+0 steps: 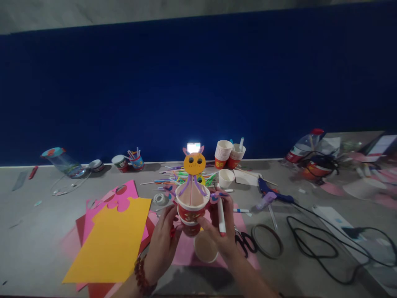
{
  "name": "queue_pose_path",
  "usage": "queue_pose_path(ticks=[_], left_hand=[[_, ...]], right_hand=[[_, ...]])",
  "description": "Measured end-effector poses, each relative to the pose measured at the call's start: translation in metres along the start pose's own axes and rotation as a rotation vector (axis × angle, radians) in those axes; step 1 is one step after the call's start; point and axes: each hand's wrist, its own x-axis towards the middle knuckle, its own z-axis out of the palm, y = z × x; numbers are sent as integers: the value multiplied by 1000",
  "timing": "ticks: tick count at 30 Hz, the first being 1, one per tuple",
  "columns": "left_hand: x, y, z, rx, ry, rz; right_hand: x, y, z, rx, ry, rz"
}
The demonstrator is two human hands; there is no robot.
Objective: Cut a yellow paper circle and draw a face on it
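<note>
Between my two hands is a red-and-white paper cup (pixel 190 214), held upright. An orange paper face (pixel 194 167) with pink ears rises above its rim, and purple strips (pixel 201 188) run down from the face to the cup. My left hand (pixel 161 238) closes round the cup's left side. On the other side, my right hand (pixel 226 238) grips the cup and also keeps a white marker (pixel 221 217) with a red end among its fingers. Under the hands lie a round cardboard piece (pixel 206 248) and a pink sheet (pixel 245 258).
Orange paper (pixel 114 240) and pink sheets lie left. Black-handled scissors (pixel 245 242), a tape ring (pixel 267 241) and a blue glue gun (pixel 274 192) lie right, with a looping black cable (pixel 310 244). Stacked paper cups (pixel 223 151) and a plastic bottle (pixel 305 147) stand behind.
</note>
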Motion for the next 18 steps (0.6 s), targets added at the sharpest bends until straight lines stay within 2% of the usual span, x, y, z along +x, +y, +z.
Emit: queue_pose_path(ticks=[3,6,10,15,18], left_hand=[[-1,-3,3,-17,96,64],[0,-9,4,9,200,196],[6,-16,0,55,209,341],[7,-20,-1,20,172,258],[2,-17,7,-90,162,130]], right_hand=[[2,1,0,49,-3,9],[2,0,-1,46,-21,-11],[0,0,-2,-10,-10,0],[-3,7,-2,9,-5,1],[-5,13,0,36,-1,7]])
